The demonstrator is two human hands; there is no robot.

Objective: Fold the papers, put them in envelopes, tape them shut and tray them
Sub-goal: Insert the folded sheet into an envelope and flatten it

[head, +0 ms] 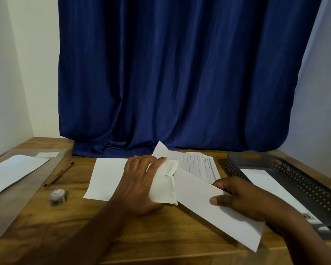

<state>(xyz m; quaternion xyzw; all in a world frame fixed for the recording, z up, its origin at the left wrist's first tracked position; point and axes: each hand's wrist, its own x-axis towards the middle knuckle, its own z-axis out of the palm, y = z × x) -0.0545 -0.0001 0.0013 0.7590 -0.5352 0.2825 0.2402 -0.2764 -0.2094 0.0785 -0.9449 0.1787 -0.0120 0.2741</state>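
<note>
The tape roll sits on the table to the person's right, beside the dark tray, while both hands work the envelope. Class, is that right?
Not quite. The head view shows the tape roll on the left, near the pen, far from the dark tray. Left hand and right hand do both work the envelope.

Two hands [139, 180] [243, 199], one tray [294, 169], one pen [58, 174], one tape roll [57, 197].

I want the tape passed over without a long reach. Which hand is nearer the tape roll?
Left. The left hand holds the envelope's open end, just right of the tape roll; the right hand grips the envelope farther right, beside the tray.
</note>
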